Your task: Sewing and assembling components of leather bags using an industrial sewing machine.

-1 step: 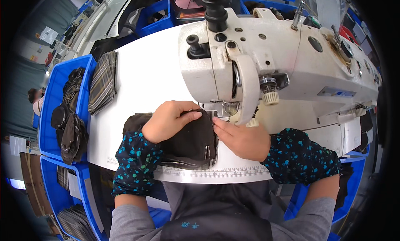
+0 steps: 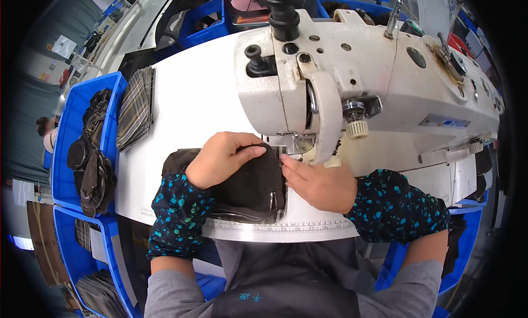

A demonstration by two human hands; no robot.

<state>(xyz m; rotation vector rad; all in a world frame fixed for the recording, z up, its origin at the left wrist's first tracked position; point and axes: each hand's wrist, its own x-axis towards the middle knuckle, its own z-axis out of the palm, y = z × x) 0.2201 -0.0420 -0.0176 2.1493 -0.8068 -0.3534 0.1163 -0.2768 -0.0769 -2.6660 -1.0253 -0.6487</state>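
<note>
Together at the machine: left hand [image 2: 223, 158] and right hand [image 2: 324, 186] on a dark pouch [image 2: 247, 180]

Nearest of all is the person's dark apron [image 2: 286, 279], worn over grey sleeves, with dark sleeve covers [image 2: 399, 208] speckled blue and green on both forearms. Just beyond, a ruler strip [image 2: 308, 228] curves along the near edge of the white table [image 2: 187, 87]. The pouch lies flat on that table, left of the presser foot [image 2: 300, 145] and close beside it; a zip [image 2: 236, 214] runs along its near edge, and a metal pull [image 2: 272, 200] sits toward the right corner. The left hand bends over its top, thumb and forefinger pinching the far right corner, the other fingers mostly hidden. The right hand comes in from the other side, fingers pressed together, tips against a narrow plaid strip [image 2: 283, 154] at the pouch's right edge; I cannot tell whether its thumb grips from below. Over them stands the white sewing machine [image 2: 330, 59], its arm reaching off to the right. On the table's left rim rests a stack of plaid cloth [image 2: 136, 109], next to a blue bin [image 2: 74, 112] holding dark pieces [image 2: 96, 175]. Farther back are another blue bin [image 2: 206, 40] and a pink item [image 2: 250, 2]; far left, a person [image 2: 50, 136] appears, blurred.
</note>
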